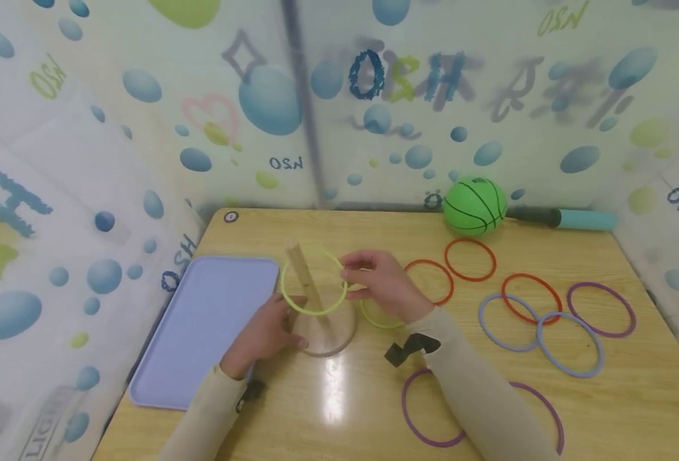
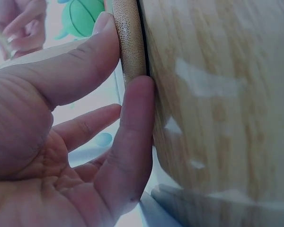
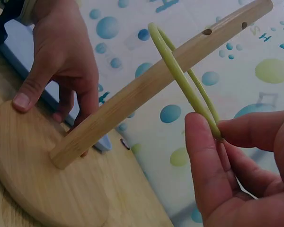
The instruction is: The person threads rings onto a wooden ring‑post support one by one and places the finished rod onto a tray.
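A wooden ring-toss stand has a round base (image 1: pixel 339 333) and an upright post (image 3: pixel 128 99) with small holes near its top. My left hand (image 1: pixel 267 330) holds the base at its left side, thumb and fingers spread along the rim (image 2: pixel 131 42). Between thumb and fingertips, my right hand (image 1: pixel 382 282) pinches a yellow-green ring (image 3: pixel 180 75). That ring encircles the upper post in the right wrist view, tilted and well above the base. Another yellow-green ring (image 1: pixel 382 325) lies on the table, partly hidden beneath the right hand.
Left of the stand lies a lavender tray (image 1: pixel 201 333). Red rings (image 1: pixel 470 280), blue rings (image 1: pixel 569 371) and purple rings (image 1: pixel 604 334) are spread over the right side, some overlapping. A green ball (image 1: pixel 474 206) and a bat with a teal end (image 1: pixel 587 219) sit at the back edge.
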A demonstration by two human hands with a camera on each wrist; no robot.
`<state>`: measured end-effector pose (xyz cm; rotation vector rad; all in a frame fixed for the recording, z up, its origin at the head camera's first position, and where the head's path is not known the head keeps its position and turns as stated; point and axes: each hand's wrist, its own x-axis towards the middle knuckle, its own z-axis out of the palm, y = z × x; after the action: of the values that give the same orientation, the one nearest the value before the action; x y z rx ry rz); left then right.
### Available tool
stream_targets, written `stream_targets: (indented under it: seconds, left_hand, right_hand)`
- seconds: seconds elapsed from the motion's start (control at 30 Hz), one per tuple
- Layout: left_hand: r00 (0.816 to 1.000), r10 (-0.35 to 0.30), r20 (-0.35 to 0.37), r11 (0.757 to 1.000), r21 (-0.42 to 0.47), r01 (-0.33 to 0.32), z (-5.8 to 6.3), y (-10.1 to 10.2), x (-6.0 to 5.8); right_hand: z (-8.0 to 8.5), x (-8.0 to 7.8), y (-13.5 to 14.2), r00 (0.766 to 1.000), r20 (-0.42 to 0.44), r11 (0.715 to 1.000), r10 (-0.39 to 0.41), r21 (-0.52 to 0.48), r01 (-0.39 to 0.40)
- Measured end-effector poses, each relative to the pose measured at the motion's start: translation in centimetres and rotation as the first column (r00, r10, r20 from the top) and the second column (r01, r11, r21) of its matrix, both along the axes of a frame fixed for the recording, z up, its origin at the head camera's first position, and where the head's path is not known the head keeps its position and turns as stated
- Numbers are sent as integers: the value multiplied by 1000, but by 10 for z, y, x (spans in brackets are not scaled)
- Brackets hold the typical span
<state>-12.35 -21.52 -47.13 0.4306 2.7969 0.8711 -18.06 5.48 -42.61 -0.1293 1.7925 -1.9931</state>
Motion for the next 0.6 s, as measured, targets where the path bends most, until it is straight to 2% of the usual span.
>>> stream_targets:
  seconds: [0.17,0.33,0.43,0.6]
  left_hand:
    - [999,33,33,999,-25,-32,0,1,2]
    - [999,30,31,999,-19,-30,-1,0,1]
    - [999,31,28,999,-27,-30,-1,0,1]
    - [999,25,25,999,-26,-24,1,0,2]
  right_hand:
    - [-20,2,7,1000,25,998,6,55,-8]
    - [-38,6,13,999,40,991,25,127,-30]
    - [-45,10,16,998,46,987,35,157,-42]
    - [-53,14,20,999,44,981,9,195,-18]
